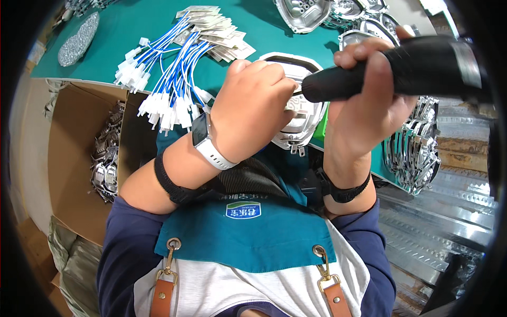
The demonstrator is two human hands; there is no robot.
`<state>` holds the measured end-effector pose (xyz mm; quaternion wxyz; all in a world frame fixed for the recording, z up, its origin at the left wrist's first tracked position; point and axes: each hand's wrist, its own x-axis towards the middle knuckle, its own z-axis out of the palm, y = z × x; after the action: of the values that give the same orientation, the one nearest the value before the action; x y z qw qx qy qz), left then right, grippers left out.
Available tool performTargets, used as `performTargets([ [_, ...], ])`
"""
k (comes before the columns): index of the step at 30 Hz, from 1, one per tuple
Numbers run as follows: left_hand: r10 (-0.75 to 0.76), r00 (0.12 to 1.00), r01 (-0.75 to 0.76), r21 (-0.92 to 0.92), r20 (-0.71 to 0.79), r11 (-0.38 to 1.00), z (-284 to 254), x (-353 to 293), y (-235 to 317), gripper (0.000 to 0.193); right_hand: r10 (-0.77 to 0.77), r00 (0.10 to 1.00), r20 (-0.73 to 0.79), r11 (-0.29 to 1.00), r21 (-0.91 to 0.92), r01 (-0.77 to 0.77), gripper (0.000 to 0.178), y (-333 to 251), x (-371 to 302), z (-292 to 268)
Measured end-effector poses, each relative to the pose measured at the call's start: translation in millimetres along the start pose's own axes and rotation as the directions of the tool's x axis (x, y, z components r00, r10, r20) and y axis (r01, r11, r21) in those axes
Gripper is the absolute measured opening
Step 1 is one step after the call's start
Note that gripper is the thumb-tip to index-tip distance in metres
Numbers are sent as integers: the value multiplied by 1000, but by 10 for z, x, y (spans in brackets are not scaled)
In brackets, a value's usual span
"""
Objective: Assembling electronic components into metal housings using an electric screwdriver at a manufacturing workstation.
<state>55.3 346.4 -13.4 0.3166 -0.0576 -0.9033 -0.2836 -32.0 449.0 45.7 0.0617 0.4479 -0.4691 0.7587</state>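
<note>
In front of me on the green work surface lies a silver metal housing (298,124), with a pale flat plate (303,105) inside it. My left hand (256,105) is closed over its left side, fingers curled in. What those fingertips pinch, if anything, is hidden. A thick black cylindrical power screwdriver (338,84) lies nearly level in the closed grip of my right hand (364,119). Its narrow end points left, over the housing and close to my left fingertips. Left of the housing, blue and white wire leads with white connectors (177,105) run from a pile of pale flat plates (216,34).
More silver housings (303,13) sit at the far right, and a stack of housings (414,148) stands at the right edge. A cardboard box (71,158) with metal parts is at the left. Long metal strips (438,227) lie lower right. A sparkly silver oval object (79,39) rests far left.
</note>
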Motion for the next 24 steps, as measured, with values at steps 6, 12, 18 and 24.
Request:
performTargets([
  [6,-45,995,36,101,90,994,-83,-29,8,39,162,967,-196,987,29,-159,16,-330,119,-75],
  [12,-25,994,42,153,-108,987,-476,79,13,46,-13,909,-416,994,97,59,48,-743,-254,-849],
  [18,43,965,-92,181,257,979,-204,175,97,44,-28,869,-494,995,-95,-22,51,-566,-410,-923],
  [24,-4,953,-30,109,302,994,-238,307,79,42,-67,891,-449,991,-136,6,55,-486,-370,-881],
])
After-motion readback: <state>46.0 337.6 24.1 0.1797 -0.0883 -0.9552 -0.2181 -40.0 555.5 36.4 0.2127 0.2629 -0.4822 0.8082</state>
